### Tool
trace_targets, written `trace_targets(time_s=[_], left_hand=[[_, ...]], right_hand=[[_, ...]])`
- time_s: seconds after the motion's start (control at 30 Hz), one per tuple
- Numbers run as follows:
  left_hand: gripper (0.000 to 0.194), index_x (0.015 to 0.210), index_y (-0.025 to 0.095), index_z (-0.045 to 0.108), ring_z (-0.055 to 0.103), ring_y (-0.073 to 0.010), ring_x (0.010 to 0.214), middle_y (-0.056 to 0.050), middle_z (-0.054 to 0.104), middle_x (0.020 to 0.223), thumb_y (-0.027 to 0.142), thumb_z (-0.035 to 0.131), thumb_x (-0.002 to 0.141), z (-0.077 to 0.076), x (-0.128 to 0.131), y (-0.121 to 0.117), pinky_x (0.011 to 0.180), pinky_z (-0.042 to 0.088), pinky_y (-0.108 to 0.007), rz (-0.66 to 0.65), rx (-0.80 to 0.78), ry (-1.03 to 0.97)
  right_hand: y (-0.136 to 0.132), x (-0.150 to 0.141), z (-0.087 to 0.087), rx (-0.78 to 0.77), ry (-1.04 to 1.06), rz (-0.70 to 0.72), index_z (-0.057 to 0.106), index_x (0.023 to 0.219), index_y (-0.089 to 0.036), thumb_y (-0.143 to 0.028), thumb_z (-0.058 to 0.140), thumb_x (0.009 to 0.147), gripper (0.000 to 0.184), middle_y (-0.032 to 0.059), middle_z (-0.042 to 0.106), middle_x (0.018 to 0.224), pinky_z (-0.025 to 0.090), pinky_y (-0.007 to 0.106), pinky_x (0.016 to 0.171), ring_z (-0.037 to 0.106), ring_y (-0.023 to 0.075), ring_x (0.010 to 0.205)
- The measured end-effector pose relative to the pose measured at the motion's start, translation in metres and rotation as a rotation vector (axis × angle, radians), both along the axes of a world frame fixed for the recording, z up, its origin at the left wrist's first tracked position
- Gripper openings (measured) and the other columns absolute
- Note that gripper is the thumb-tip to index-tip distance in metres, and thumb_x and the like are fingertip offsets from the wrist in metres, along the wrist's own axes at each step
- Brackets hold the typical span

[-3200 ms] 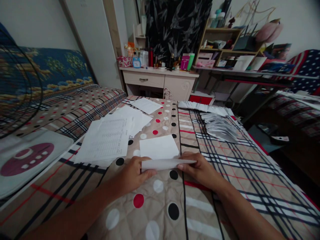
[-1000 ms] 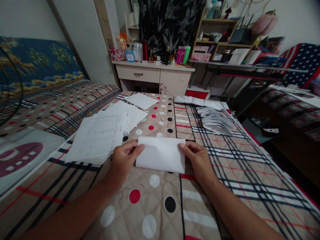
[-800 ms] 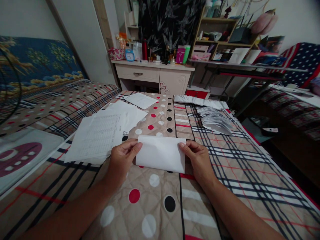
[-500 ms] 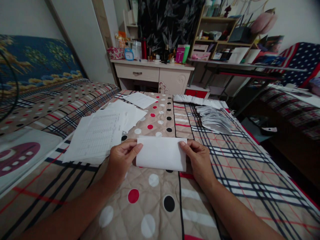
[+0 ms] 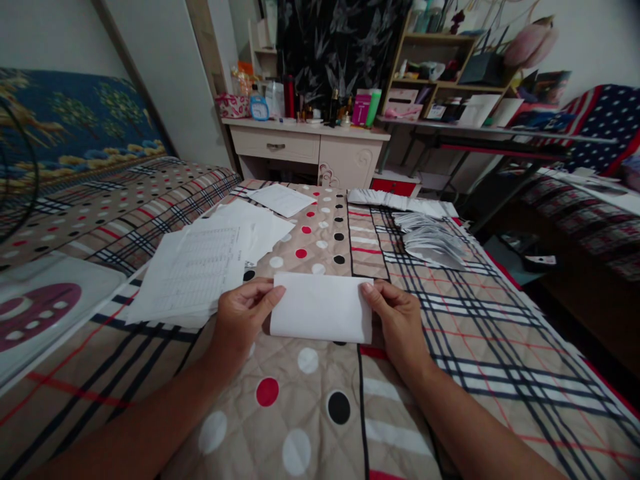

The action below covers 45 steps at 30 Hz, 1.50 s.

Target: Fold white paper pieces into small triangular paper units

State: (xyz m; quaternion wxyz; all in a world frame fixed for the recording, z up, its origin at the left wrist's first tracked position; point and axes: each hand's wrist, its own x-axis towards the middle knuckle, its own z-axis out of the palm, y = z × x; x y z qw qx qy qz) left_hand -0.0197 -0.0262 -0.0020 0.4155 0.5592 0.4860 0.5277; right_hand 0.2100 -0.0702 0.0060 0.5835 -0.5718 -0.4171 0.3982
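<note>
A folded sheet of white paper (image 5: 321, 310) is stretched between my two hands, just over the bed cover. My left hand (image 5: 245, 312) pinches its upper left corner, thumb on top and fingers behind. At the upper right corner, my right hand (image 5: 397, 310) grips it in the same way. The paper's lower edge looks like a rounded fold. Left of my left hand lies a spread of printed sheets (image 5: 193, 270) with tables on them. Beyond it rests a single white sheet (image 5: 281, 199).
A fanned stack of folded papers (image 5: 431, 240) lies at the far right of the patterned bed cover (image 5: 480, 373), with a long row of folded papers (image 5: 400, 202) behind it. A white item with a purple print (image 5: 40, 313) sits at the left. A dresser (image 5: 300, 143) stands beyond the bed.
Both hands keep their hold on the folded paper, which has barely shifted. The view has moved very slightly.
</note>
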Motion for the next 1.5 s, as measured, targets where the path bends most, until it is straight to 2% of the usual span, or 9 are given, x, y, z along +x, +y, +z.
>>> trace_targets(time_s=[0.43, 0.73, 1.0, 1.23, 1.37, 1.5], left_hand=[[0.016, 0.068, 0.015, 0.070, 0.066, -0.0163, 0.072, -0.004, 0.073, 0.080, 0.031, 0.073, 0.071, 0.001, 0.003, -0.001, 0.065, 0.052, -0.024, 0.039, 0.005, -0.017], [0.017, 0.066, 0.015, 0.070, 0.063, -0.0138, 0.064, -0.003, 0.072, 0.071, 0.031, 0.076, 0.069, 0.001, 0.003, 0.001, 0.058, 0.048, -0.022, 0.056, -0.003, -0.057], [0.020, 0.060, 0.015, 0.064, 0.056, -0.0105, 0.058, 0.000, 0.064, 0.061, 0.029, 0.076, 0.067, 0.003, 0.004, 0.000, 0.053, 0.043, -0.020, 0.084, -0.010, -0.043], [0.025, 0.060, 0.014, 0.059, 0.054, -0.0084, 0.054, 0.001, 0.061, 0.059, 0.029, 0.078, 0.064, 0.002, 0.006, 0.004, 0.051, 0.041, -0.018, 0.091, -0.024, -0.038], [0.028, 0.073, 0.016, 0.055, 0.060, -0.0103, 0.057, 0.003, 0.062, 0.062, 0.027, 0.079, 0.064, -0.001, 0.008, 0.010, 0.054, 0.046, -0.019, 0.032, -0.044, -0.028], [0.029, 0.085, 0.018, 0.053, 0.064, -0.0131, 0.060, 0.002, 0.066, 0.067, 0.024, 0.075, 0.068, -0.005, 0.007, 0.014, 0.055, 0.048, -0.021, -0.025, -0.036, 0.085]], right_hand=[[0.000, 0.001, -0.003, 0.024, -0.067, -0.008, 0.053, 0.060, -0.018, -0.050, 0.069, 0.078, 0.040, -0.0026, 0.041, 0.060, 0.031, 0.024, 0.049, 0.038, 0.0109, 0.055], [-0.001, -0.001, 0.000, 0.035, -0.102, -0.010, 0.047, 0.058, -0.018, -0.047, 0.067, 0.080, 0.042, -0.0031, 0.038, 0.062, 0.027, 0.024, 0.049, 0.035, 0.0096, 0.056], [-0.001, 0.000, -0.001, 0.093, -0.195, -0.025, 0.044, 0.056, -0.018, -0.043, 0.066, 0.082, 0.043, -0.0027, 0.036, 0.063, 0.024, 0.025, 0.050, 0.033, 0.0098, 0.059], [0.002, 0.002, -0.004, 0.019, -0.254, -0.073, 0.048, 0.055, -0.017, -0.044, 0.064, 0.081, 0.040, -0.0034, 0.038, 0.058, 0.025, 0.025, 0.051, 0.034, 0.0100, 0.056], [0.009, 0.008, -0.007, -0.017, -0.369, -0.070, 0.050, 0.055, -0.018, -0.045, 0.063, 0.080, 0.039, -0.0032, 0.042, 0.055, 0.026, 0.025, 0.052, 0.037, 0.0105, 0.054], [0.014, 0.014, -0.005, -0.114, -0.666, -0.047, 0.061, 0.060, -0.018, -0.047, 0.058, 0.083, 0.037, -0.0012, 0.053, 0.056, 0.027, 0.026, 0.054, 0.046, 0.0128, 0.056]])
